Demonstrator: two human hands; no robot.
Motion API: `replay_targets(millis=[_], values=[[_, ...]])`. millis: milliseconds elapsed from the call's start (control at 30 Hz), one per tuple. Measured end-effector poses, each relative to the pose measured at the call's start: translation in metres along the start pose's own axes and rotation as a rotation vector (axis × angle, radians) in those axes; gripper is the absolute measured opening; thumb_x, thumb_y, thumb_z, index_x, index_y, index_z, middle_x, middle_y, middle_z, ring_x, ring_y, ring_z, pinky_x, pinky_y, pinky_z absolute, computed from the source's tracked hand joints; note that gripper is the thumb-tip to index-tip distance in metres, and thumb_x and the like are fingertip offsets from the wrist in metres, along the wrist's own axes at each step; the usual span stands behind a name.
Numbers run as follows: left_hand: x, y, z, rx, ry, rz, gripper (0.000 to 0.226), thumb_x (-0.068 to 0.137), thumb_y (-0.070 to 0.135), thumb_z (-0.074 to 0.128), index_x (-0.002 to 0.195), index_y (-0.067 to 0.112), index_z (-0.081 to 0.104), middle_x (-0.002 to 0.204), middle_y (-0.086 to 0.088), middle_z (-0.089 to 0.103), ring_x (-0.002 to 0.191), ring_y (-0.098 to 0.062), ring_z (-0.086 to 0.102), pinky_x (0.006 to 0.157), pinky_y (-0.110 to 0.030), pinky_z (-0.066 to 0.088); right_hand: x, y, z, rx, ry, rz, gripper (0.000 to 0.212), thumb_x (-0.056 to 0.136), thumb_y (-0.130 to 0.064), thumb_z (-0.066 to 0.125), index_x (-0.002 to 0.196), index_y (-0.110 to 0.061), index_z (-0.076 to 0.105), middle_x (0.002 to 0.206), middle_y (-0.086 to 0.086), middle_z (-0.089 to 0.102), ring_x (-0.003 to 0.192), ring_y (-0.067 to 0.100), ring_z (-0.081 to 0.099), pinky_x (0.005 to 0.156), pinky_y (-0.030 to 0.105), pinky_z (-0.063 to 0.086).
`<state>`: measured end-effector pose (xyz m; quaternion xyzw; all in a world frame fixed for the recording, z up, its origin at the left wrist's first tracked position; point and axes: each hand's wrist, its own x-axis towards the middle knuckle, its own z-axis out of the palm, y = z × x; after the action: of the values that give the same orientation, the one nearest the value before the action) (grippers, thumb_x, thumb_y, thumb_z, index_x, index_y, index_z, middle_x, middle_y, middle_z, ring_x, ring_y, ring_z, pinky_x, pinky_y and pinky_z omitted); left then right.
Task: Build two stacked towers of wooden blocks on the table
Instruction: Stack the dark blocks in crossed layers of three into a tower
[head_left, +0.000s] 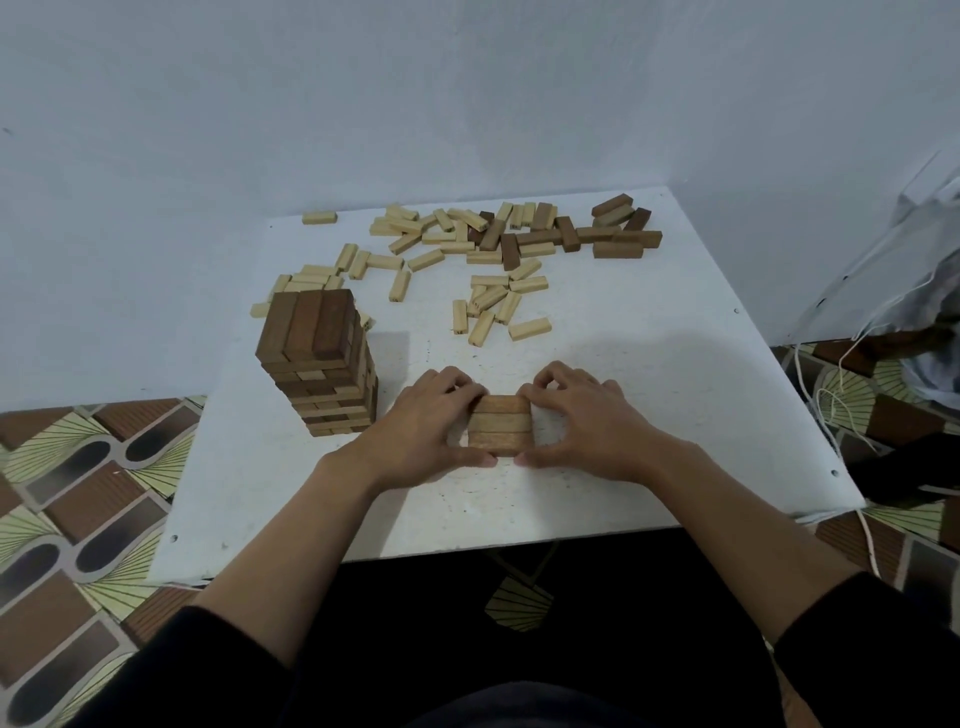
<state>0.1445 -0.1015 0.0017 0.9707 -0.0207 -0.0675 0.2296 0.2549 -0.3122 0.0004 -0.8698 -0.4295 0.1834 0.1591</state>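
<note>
right of the finished tower (317, 358), left hand (431, 423) and right hand (582, 423) pinched the three-block base layer (500, 428) with curled fingers. second tower barely begun; next move likely required a crosswise layer.

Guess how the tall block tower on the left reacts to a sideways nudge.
Likely tips or sheds pieces: the tower is tall on a narrow base, with many loose layers. Its layers are not quite flush, so upper ones probably slide first. Lifted from the top, it would probably come apart: nothing visible binds the layers.
</note>
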Motion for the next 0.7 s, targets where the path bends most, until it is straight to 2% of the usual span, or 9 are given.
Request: replay_targets(millis=[100,200,300,400,567,700], values=[[-0.003,0.005,-0.001,-0.036,-0.025,0.01,0.066,0.087,0.053,0.072,0.139,0.021,0.047,0.131,0.006,0.039,0.119,-0.012,0.041,0.102,-0.036,0.043,-0.006,0.002,0.005,0.025,0.027,-0.046,0.064,0.081,-0.069,0.063,0.132,-0.033,0.048,0.12,-0.019,0.035,0.115,0.005,0.032,0.104,0.042,0.03],[-0.008,0.014,-0.007,-0.059,-0.013,0.03,0.063,0.09,0.054,0.069,0.138,0.023,0.044,0.13,0.009,0.035,0.109,-0.011,0.048,0.093,-0.035,0.048,-0.014,0.002,0.004,0.172,0.076,-0.053,0.063,0.078,-0.066,0.064,0.129,-0.033,0.049,0.122,-0.018,0.046,0.117,0.006,0.036,0.106,0.043,0.032],[-0.016,0.025,-0.018,-0.048,0.006,0.044,0.061,0.09,0.056,0.065,0.138,0.025,0.042,0.129,0.011,0.033,0.089,-0.008,0.052,0.079,-0.031,0.049,-0.022,-0.001,-0.002,0.286,0.139,-0.084,0.058,0.08,-0.051,0.076,0.129,-0.03,0.053,0.122,-0.018,0.05,0.118,0.005,0.039,0.101,0.032,0.036],[-0.025,0.032,-0.029,-0.044,0.054,0.072,0.062,0.088,0.06,0.063,0.138,0.027,0.043,0.127,0.014,0.034,0.089,-0.007,0.052,0.076,-0.029,0.048,-0.028,-0.007,-0.009,0.345,0.182,-0.109,0.057,0.079,-0.045,0.081,0.128,-0.032,0.054,0.12,-0.024,0.049,0.118,0.004,0.043,0.09,0.016,0.035],[-0.046,0.04,-0.049,0.004,0.109,0.088,0.064,0.088,0.066,0.059,0.14,0.032,0.04,0.128,0.018,0.031,0.09,-0.008,0.055,0.078,-0.032,0.052,-0.034,-0.025,-0.022,0.366,0.284,-0.187,0.058,0.077,-0.039,0.084,0.126,-0.038,0.054,0.119,-0.027,0.051,0.117,0.008,0.048,0.085,0.013,0.039],[-0.066,0.047,-0.074,0.098,0.175,0.079,0.068,0.087,0.074,0.053,0.142,0.035,0.039,0.131,0.02,0.031,0.076,-0.008,0.058,0.069,-0.028,0.054,-0.034,-0.043,-0.036,0.382,0.329,-0.264,0.064,0.075,-0.038,0.086,0.131,-0.032,0.055,0.123,-0.026,0.052,0.121,0.012,0.048,0.087,0.011,0.041]])
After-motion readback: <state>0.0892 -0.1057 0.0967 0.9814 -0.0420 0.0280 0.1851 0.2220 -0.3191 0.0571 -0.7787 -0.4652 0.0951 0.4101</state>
